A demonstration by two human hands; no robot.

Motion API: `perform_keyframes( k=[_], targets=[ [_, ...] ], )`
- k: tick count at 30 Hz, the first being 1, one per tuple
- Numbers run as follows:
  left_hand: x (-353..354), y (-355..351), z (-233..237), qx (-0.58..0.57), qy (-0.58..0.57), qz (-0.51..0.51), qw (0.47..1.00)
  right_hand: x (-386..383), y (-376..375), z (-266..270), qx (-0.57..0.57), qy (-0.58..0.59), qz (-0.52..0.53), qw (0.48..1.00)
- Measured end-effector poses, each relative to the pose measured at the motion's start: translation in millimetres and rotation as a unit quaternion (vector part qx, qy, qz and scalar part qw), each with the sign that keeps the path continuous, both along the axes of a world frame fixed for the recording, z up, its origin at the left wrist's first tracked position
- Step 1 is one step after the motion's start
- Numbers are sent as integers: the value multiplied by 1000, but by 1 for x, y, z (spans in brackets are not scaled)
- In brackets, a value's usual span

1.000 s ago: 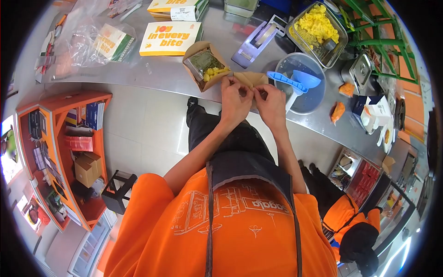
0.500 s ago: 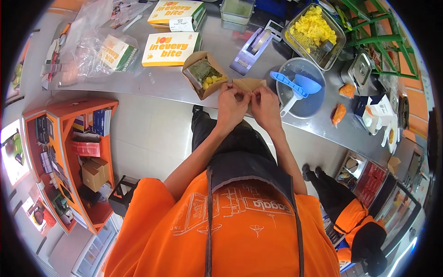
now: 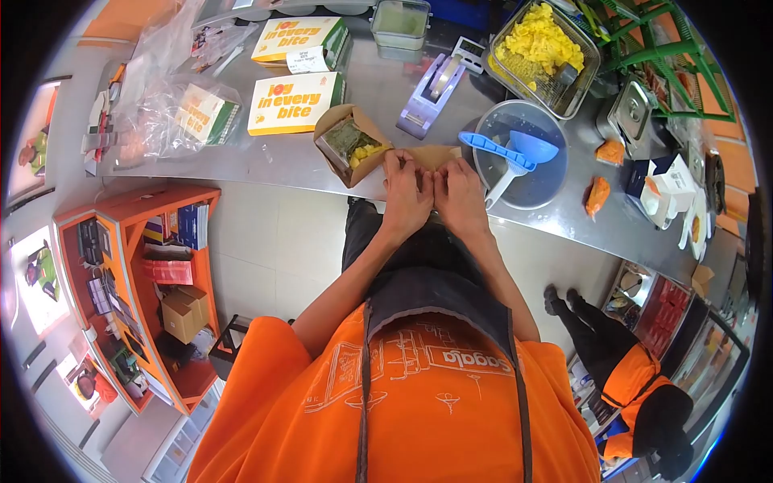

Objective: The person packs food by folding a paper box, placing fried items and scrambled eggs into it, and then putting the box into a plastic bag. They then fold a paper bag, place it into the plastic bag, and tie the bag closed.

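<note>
My left hand (image 3: 407,193) and my right hand (image 3: 460,196) are side by side at the front edge of the steel table, knuckles almost touching. The fingers of both are closed on a brown paper food box (image 3: 432,154); much of it is hidden behind them. Just left of my left hand sits an open brown box (image 3: 372,129) holding a clear packet with dark green contents (image 3: 342,143) and yellow scrambled egg (image 3: 366,153). Right of my right hand stands a round clear tub (image 3: 550,183) with a blue scoop (image 3: 498,150) and a white-handled utensil (image 3: 503,185) across it.
A tape dispenser (image 3: 433,92) stands behind my hands. Back right is a metal tray (image 3: 581,97) of egg; orange packets (image 3: 597,196) lie farther right. Printed cartons (image 3: 294,103) and plastic bags (image 3: 165,121) occupy the left. A person (image 3: 632,370) is behind me at the right.
The view has shifted slightly. Both hands remain at the brown paper box, now with fingers curled farther over its near edge and the hands closer together.
</note>
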State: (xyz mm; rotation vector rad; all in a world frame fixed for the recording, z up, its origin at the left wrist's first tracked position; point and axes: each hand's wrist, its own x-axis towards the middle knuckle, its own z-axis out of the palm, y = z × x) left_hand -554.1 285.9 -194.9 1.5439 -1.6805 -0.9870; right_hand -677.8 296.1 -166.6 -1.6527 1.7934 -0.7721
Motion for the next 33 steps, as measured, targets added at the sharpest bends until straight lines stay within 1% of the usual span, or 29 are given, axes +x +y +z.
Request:
perform_keyframes(
  k=[2,5,8,11,12,14,18,21,23,24,26,27,29,31,32,33],
  targets=[
    [1,1,-1,-14,33,3,999,0,0,2,14,16,10,1000],
    [2,2,0,5,73,9,997,1,-1,1,22,37,21,999],
    [3,3,-3,-35,61,-1,998,0,-3,0,38,43,21,998],
    [4,5,-8,-57,61,-6,996,0,-7,2,54,31,19,998],
    [4,5,-6,-49,65,-1,997,0,-6,3,59,25,18,998],
    [1,6,-3,-33,75,7,997,-2,-3,0,34,22,5,999],
    [-1,8,-3,-95,43,16,994,-2,1,2,4,-1,-36,999],
    [1,4,-1,-109,15,6,994,-12,3,23,11,4,-26,1000],
    [3,5,-6,-94,-7,-3,996,-20,-16,61,1,-55,-39,998],
    [3,5,-2,-96,-37,-2,995,-23,-24,76,-3,-84,-48,995],
    [3,2,15,-102,-98,-2,990,-25,-58,78,-49,-114,-57,991],
    [7,3,23,-92,-65,-31,993,-25,-72,77,-72,-128,-62,987],
    [24,0,41,-75,-2,-86,994,-16,-80,76,-56,-115,-38,991],
    [52,3,64,-114,6,-57,992,-1,-71,67,-56,-118,-8,991],
    [69,4,72,-130,9,-42,991,4,-65,59,-22,-115,10,993],
    [92,1,75,-141,-13,4,990,11,-62,53,-30,-119,32,992]
  ],
)
